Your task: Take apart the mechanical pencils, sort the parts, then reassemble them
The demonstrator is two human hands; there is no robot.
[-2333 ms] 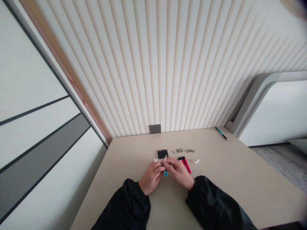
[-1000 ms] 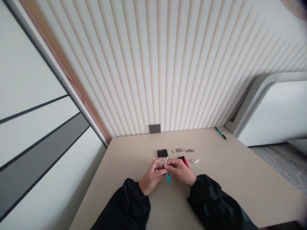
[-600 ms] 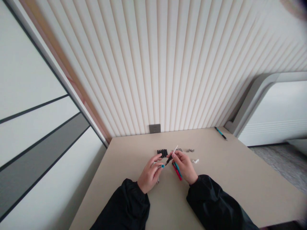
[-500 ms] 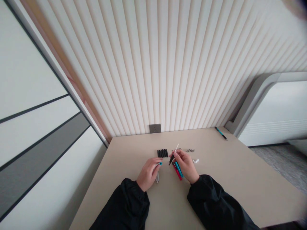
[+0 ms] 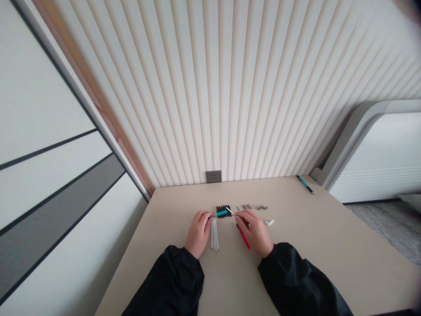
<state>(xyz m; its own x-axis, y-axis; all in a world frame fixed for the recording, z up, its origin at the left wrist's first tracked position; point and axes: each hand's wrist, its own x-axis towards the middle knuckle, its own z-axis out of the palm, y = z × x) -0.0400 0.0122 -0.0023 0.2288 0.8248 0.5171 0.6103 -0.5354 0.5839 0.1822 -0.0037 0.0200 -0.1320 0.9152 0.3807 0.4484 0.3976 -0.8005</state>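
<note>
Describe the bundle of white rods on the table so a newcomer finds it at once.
On the beige table below the ribbed wall, find the person's left hand near the middle. Just right of it lies a bundle of thin white rods, running toward the person. Unlike the short black tubes behind it, they are long and pale.

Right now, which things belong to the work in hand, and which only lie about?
In hand: left hand holding teal barrel; right hand holding thin white refill.
Lying about: white refill bundle, red pen by the right hand, black pieces, small grey parts, far teal pen.
</note>
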